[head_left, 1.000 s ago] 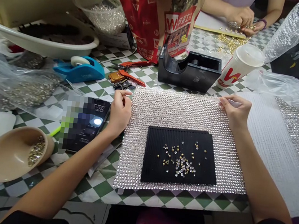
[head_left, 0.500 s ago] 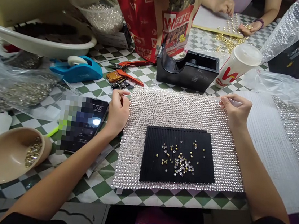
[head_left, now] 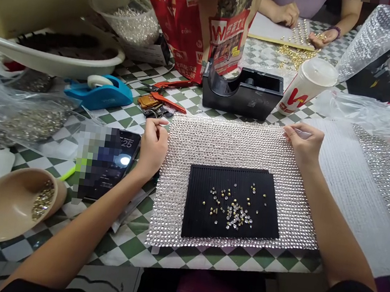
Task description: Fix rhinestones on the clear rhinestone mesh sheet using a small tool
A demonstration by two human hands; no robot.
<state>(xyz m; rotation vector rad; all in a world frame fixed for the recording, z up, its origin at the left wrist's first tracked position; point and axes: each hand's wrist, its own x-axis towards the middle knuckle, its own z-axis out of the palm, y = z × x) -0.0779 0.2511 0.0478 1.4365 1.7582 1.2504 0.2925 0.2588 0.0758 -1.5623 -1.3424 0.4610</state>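
Observation:
A sheet covered in rows of sparkling rhinestones [head_left: 224, 142] lies flat in front of me. My left hand [head_left: 154, 143] is closed at its upper left corner, with thumb and fingers curled on the edge. At the upper right corner, my right hand [head_left: 304, 140] pinches the sheet's edge between thumb and fingers. On the sheet's lower half rests a black ridged tray [head_left: 200, 189]. Loose clear and gold-backed rhinestones [head_left: 238, 215] are scattered over the tray, thickest near its middle.
A phone [head_left: 124, 156] and a beige bowl [head_left: 6, 203] of stones lie left. Behind the sheet stand a blue tape dispenser [head_left: 105, 94], orange-handled pliers [head_left: 168, 100], a black tape dispenser [head_left: 242, 95] and a paper cup [head_left: 307, 86]. Across the table, another person's hands [head_left: 285, 14] handle gold pieces.
The view has shifted very slightly. Both my hands stay at the sheet's upper corners, and the tray with its stones has not visibly moved on the sheet.

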